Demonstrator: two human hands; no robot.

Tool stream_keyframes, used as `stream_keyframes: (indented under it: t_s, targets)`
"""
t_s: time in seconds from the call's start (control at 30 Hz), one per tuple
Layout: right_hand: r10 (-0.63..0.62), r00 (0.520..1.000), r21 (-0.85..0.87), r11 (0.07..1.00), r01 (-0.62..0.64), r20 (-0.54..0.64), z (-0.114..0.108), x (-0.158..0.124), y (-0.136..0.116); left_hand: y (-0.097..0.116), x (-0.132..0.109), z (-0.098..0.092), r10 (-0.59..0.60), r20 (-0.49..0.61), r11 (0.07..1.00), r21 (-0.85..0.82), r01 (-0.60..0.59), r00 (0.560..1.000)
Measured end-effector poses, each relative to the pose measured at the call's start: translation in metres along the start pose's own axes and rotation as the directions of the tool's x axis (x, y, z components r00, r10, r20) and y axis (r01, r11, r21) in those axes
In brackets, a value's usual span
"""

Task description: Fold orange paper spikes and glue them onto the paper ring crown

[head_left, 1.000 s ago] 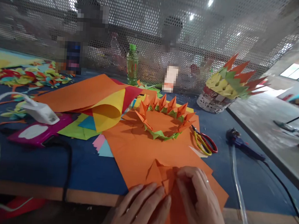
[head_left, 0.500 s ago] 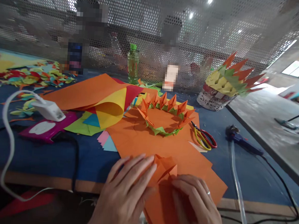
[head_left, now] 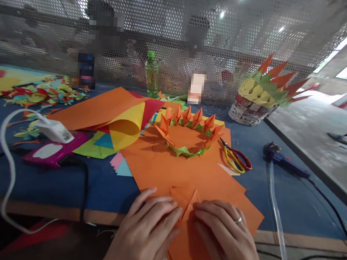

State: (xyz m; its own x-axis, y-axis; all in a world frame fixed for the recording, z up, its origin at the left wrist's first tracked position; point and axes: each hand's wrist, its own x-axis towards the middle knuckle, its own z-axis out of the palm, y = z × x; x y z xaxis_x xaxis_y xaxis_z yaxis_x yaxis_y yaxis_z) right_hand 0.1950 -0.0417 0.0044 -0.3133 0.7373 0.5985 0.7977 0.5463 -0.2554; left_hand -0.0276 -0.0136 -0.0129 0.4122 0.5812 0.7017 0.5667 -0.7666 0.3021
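Note:
A small folded piece of orange paper (head_left: pixel 184 200) lies on larger orange sheets (head_left: pixel 170 171) at the table's front edge, a crease running up its middle. My left hand (head_left: pixel 147 227) holds its left side, fingers bent over the paper. On the right side, my right hand (head_left: pixel 225 232), with a ring on one finger, grips the same piece; the thumbs are partly hidden. Just beyond the hands stands a ring of folded orange and green paper points (head_left: pixel 190 151). Scissors (head_left: pixel 236 160) with red and yellow handles lie to its right.
A glue gun (head_left: pixel 286 159) with a clear glue stick lies right, its cable trailing off the edge. On the left sit a purple power strip (head_left: pixel 53 151) and white charger (head_left: pixel 54 129). Behind are coloured sheets (head_left: pixel 104 105), paper scraps (head_left: pixel 45 91), a green-capped bottle (head_left: pixel 152 75) and a paper-spiked basket (head_left: pixel 249 107).
The folded orange piece now lies flatter and slightly nearer to me. My left fingers have drawn back toward me and bent more; my right hand has shifted slightly left.

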Motion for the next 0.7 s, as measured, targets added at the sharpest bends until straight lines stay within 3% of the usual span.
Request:
stream_keyframes:
  t_s: [0.3, 0.7]
  targets:
    - [-0.002, 1.000, 0.007, 1.000, 0.002, 0.011, 0.002, 0.002, 0.002, 0.009, 0.019, 0.003, -0.048, 0.158, 0.998, -0.039, 0.054, 0.986]
    - [0.052, 0.998, 0.087, 0.995, -0.056, 0.047, 0.005, 0.000, 0.007, 0.009, 0.019, 0.009, -0.100, 0.094, 0.988, -0.110, 0.110, 0.991]
